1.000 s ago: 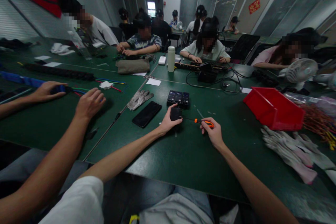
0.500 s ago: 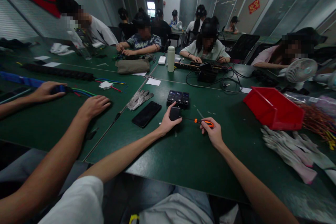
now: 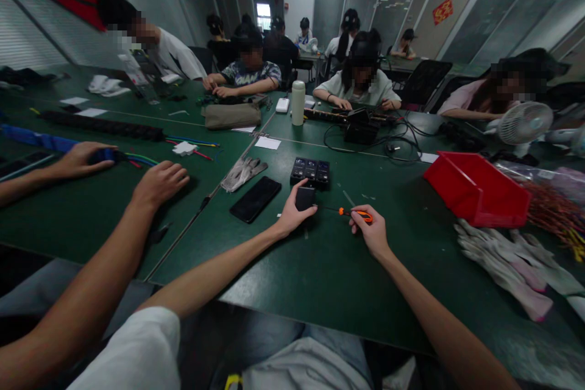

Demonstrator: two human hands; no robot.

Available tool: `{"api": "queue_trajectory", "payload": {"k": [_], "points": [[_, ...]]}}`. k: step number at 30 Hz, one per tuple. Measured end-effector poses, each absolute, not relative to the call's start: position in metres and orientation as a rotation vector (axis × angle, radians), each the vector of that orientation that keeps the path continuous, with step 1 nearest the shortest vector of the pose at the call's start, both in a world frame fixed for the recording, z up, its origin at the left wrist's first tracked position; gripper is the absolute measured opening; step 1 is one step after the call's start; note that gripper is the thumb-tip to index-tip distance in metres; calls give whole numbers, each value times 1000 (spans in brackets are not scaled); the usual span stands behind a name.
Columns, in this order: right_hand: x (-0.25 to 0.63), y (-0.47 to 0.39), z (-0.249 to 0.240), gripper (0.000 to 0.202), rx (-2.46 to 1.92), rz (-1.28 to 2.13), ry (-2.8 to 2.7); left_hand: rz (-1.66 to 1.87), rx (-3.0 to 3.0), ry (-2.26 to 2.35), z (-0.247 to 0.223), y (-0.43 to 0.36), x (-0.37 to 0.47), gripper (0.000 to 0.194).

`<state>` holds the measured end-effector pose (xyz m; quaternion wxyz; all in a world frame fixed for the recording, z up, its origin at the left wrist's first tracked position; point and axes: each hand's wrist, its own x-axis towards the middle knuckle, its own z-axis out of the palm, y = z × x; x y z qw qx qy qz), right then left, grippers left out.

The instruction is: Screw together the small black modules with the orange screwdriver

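Observation:
My left hand (image 3: pixel 292 212) is closed around a small black block (image 3: pixel 305 198), thumb and index finger on its sides. Just behind the block lies a black multi-part case (image 3: pixel 311 172) with three sections. In my right hand (image 3: pixel 371 230) is a screwdriver (image 3: pixel 361 216) with an orange and black handle. Its thin shaft points left at the block; whether the tip touches it I cannot tell. A black smartphone (image 3: pixel 256 199) lies left of my left hand, and a grey-white work glove (image 3: pixel 243 173) rests behind the phone.
A red bin (image 3: pixel 478 189) and more gloves (image 3: pixel 507 262) lie to the right. At left, a neighbour's hand (image 3: pixel 159 186) rests near a blue strip with wires. Farther back stand a pale bottle (image 3: pixel 298 103), tangled black cables (image 3: pixel 402 137) and a white fan (image 3: pixel 524 123).
My hands, the block and the screwdriver stay almost still. The neighbour's nearer hand at left has shifted slightly up and to the left.

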<state>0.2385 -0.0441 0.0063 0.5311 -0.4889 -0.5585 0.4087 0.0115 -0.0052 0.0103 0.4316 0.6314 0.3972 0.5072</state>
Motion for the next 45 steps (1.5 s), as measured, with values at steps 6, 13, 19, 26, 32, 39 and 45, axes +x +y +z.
{"api": "queue_trajectory", "payload": {"k": [6, 13, 19, 26, 32, 39, 45], "points": [[238, -43, 6, 21, -1154, 988, -1310, 1266, 1594, 986, 13, -7, 13, 72], [237, -43, 7, 25, -1149, 998, -1271, 1262, 1622, 1002, 14, -8, 13, 71], [236, -45, 10, 27, -1175, 1007, -1287, 1271, 1622, 1021, 12, -8, 13, 70], [239, -44, 4, 29, -1202, 1104, -1269, 1263, 1604, 1001, 11, -8, 13, 68], [240, -44, 4, 34, -1231, 1105, -1283, 1271, 1639, 1037, 9, -7, 12, 66], [240, -44, 3, 34, -1259, 1048, -1290, 1263, 1639, 1041, 6, -5, 12, 67], [239, -44, 4, 32, -1257, 1008, -1307, 1260, 1643, 1067, 6, -6, 12, 68]]}}
